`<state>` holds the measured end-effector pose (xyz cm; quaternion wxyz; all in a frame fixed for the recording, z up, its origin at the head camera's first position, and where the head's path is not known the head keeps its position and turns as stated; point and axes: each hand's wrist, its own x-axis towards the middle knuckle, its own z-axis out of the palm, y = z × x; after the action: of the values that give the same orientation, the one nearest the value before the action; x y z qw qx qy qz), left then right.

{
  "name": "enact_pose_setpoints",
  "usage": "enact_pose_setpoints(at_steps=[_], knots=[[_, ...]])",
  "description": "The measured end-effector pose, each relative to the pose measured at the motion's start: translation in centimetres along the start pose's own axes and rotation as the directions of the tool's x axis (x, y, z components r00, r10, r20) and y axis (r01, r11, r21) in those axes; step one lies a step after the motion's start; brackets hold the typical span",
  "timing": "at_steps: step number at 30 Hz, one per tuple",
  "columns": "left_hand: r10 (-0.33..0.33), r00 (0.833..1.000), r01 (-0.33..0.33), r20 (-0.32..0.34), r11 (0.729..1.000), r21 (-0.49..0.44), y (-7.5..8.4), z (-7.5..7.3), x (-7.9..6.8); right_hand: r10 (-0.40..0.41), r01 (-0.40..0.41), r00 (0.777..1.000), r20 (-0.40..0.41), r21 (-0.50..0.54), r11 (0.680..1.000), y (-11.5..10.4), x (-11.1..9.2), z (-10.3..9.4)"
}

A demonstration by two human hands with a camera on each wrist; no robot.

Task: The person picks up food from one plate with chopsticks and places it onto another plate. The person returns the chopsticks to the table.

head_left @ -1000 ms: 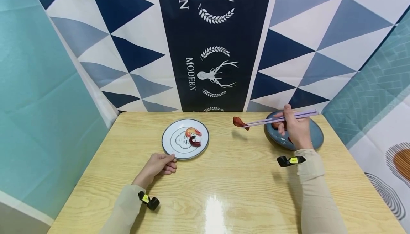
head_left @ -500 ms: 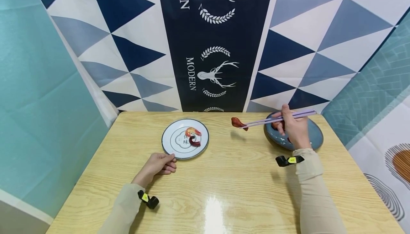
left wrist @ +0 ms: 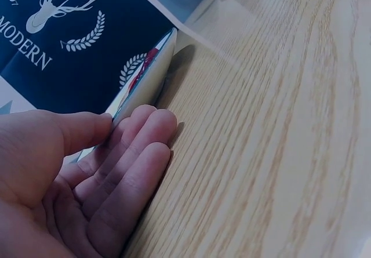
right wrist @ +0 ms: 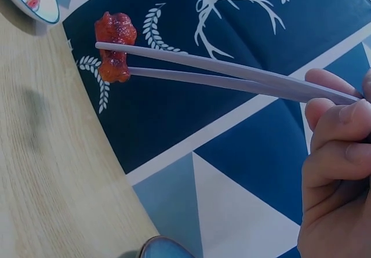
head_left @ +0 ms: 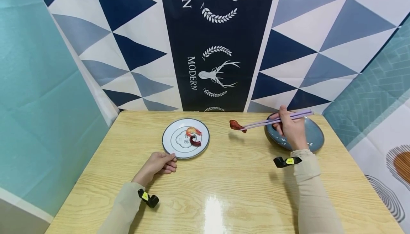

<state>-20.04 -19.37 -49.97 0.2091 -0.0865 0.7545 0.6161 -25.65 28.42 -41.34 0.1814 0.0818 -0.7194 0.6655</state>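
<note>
My left hand (head_left: 157, 163) pinches the near-left rim of a white plate (head_left: 171, 143) with a dark edge, thumb on top and fingers below. On this plate lie an orange shrimp (head_left: 193, 131) and a dark red curled tentacle (head_left: 195, 143). My right hand (head_left: 293, 131) grips a pair of pale purple chopsticks (right wrist: 203, 63). Their tips hold a glazed reddish-brown piece of chicken (right wrist: 117, 29), raised over the table between the two plates; its shadow falls below. Behind the right hand sits a blue-grey plate (head_left: 316, 132), partly covered by that hand.
The wooden table (head_left: 205, 177) ends at the back against a patterned cloth (head_left: 221, 31) with deer and triangles. Teal cloth (head_left: 57, 102) hangs on the left, and another patterned sheet (head_left: 378, 127) on the right. Each wrist wears a small black camera (head_left: 148, 198).
My right hand, with the chopsticks and the chicken, has drifted slightly left and toward me. The left hand stays at the white plate's rim.
</note>
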Motion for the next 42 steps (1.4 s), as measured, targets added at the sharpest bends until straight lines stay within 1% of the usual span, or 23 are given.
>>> enact_pose_setpoints(at_steps=[5,10,12,17,20,29,36,42], knots=[[-0.002,1.0,0.002,0.008,1.0,-0.002,0.1,0.0,0.0,0.006,-0.006,1.0,0.007,0.048,0.999,0.2,0.0,0.2],[-0.008,1.0,0.008,0.01,1.0,-0.004,0.0,-0.1,0.1,0.029,-0.029,1.0,0.006,0.036,0.999,0.4,-0.1,0.6],[-0.014,1.0,0.014,0.005,1.0,-0.003,0.0,-0.1,0.2,0.019,-0.019,1.0,0.013,0.026,0.999,0.4,-0.2,0.8],[-0.018,1.0,0.018,-0.002,1.0,0.0,-0.1,-0.1,0.3,-0.013,0.011,0.999,0.035,0.051,0.999,0.5,-0.2,1.1],[-0.014,1.0,0.014,0.001,1.0,-0.005,-0.1,0.0,0.3,-0.003,0.001,0.999,0.036,0.065,0.998,0.6,-0.3,1.2],[-0.01,1.0,0.011,0.012,1.0,-0.009,-0.2,-0.1,0.4,0.024,-0.026,0.999,0.036,0.057,0.998,0.5,-0.2,2.1],[-0.014,1.0,0.014,0.02,1.0,-0.015,-0.2,-0.2,0.4,0.034,-0.034,0.999,0.007,0.083,0.996,0.5,-0.3,2.9],[-0.019,1.0,0.019,0.014,1.0,-0.012,-0.3,-0.2,0.6,0.03,-0.034,0.998,0.048,0.09,0.995,0.2,-0.2,3.2]])
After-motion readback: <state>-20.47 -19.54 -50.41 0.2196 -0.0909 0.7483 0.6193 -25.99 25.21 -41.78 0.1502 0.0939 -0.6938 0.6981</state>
